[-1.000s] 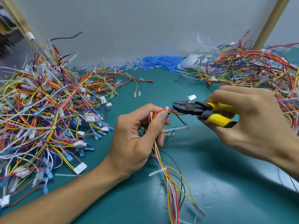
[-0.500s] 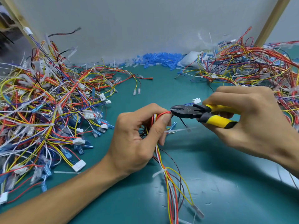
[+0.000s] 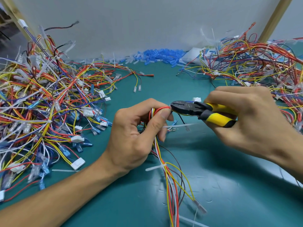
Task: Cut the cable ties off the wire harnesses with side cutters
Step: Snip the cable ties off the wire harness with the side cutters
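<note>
My left hand (image 3: 136, 133) grips a wire harness (image 3: 168, 176) of red, white, yellow and brown wires, bent over at my thumb. My right hand (image 3: 246, 122) holds the yellow-and-black side cutters (image 3: 201, 111) by their handles. Their dark jaws touch the red wire loop just right of my left thumb, and look nearly closed. A white cable tie (image 3: 157, 167) still wraps the harness below my left hand, its tail pointing left. Another white tie tail (image 3: 178, 125) sticks out to the right under the cutters.
A big tangle of harnesses (image 3: 45, 108) fills the left of the green mat (image 3: 229, 185). A second heap (image 3: 255, 63) lies at the back right. Blue terminal sleeves (image 3: 157, 56) are piled along the grey back wall. Cut tie scraps lie near the front edge.
The cutters have moved left until their jaws meet the bent wires at my left thumb. My left hand has kept its grip and shifted little.
</note>
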Motion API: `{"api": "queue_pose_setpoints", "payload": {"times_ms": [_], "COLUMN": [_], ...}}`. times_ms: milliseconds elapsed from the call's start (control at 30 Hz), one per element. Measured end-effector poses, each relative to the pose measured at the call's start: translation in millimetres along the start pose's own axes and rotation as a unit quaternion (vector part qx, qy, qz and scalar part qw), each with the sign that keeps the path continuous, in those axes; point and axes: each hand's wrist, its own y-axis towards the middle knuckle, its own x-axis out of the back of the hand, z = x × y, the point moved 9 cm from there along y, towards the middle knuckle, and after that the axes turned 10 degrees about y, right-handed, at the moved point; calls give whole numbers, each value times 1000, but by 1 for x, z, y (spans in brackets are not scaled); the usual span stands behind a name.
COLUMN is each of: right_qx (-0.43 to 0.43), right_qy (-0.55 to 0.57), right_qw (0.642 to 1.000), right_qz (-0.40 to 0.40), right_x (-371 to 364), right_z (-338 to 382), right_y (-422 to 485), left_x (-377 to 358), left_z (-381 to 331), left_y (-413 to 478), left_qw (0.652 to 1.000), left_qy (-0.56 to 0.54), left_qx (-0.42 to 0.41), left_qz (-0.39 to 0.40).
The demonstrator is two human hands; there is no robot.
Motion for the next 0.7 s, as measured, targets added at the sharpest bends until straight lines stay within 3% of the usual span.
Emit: {"api": "queue_pose_setpoints", "payload": {"times_ms": [700], "right_qx": [-6], "right_qy": [46], "right_qw": [999], "right_qz": [-9], "right_x": [0], "right_z": [-4], "right_y": [2], "left_x": [2], "left_z": [-1], "left_y": [-1], "left_qw": [1000], "left_qy": [-17], "left_qx": [7], "left_qz": [-4]}}
